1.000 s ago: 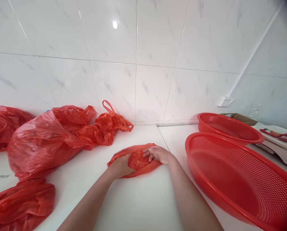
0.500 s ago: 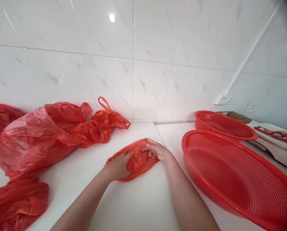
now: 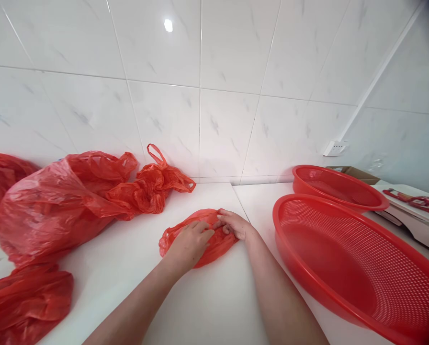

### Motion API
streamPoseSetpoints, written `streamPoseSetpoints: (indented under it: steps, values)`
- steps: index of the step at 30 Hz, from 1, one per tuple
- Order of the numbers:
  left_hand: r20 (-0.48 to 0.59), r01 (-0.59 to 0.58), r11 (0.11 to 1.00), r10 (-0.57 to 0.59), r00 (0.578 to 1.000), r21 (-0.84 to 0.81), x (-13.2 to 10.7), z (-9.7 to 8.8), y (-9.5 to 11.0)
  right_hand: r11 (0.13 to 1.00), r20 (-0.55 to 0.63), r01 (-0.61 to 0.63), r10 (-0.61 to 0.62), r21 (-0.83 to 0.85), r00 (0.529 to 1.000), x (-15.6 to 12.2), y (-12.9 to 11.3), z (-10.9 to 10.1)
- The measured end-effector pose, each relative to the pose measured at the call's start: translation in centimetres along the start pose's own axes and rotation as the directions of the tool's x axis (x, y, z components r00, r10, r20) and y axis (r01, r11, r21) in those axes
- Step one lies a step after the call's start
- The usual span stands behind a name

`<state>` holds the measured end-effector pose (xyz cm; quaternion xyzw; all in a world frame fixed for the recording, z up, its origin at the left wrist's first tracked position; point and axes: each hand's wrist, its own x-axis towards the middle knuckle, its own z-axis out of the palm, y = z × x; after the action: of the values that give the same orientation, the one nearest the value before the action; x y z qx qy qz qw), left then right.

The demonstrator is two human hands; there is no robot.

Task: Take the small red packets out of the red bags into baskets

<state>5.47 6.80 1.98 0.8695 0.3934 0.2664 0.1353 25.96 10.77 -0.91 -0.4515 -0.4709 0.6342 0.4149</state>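
Observation:
A flattened red plastic bag [image 3: 220, 244] lies on the white counter [image 3: 207, 306] between my hands. My left hand [image 3: 190, 244] presses on its middle with the fingers curled, gathering the thin film. My right hand [image 3: 234, 224] rests on the bag's far right end, its fingers together and pointing towards my left hand. The fingertips of the two hands are nearly touching. Part of the bag is hidden under my left palm.
Bulging red plastic bags [image 3: 52, 206] and a crumpled one [image 3: 24, 306] fill the counter's left side, and a looped-handle bag [image 3: 153, 184] lies against the tiled wall. Two red perforated plastic baskets [image 3: 358, 268] stand to the right.
My left hand has moved up and right onto the bag, with its fingers curling more. The bag is more bunched and narrower. My right hand has barely moved.

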Motion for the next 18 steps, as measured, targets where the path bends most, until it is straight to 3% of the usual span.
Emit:
streamPoseSetpoints:
  steps: [3,9,18]
  values:
    - [0.064,-0.101,0.975,0.09,0.994,0.196,0.1,0.3,-0.6,1.0,-0.006,-0.019,0.018,-0.012,1.0,0.1,0.2,-0.3]
    - [-0.064,0.142,0.904,-0.127,0.99,0.404,-0.2,0.5,-3.2,0.998,-0.017,-0.047,0.046,-0.049,0.999,0.5,0.7,-0.9]
    - [-0.087,0.235,0.828,-0.222,0.971,0.51,-0.6,1.4,-4.8,0.996,0.007,-0.039,0.04,-0.078,0.999,0.0,0.1,-0.5]
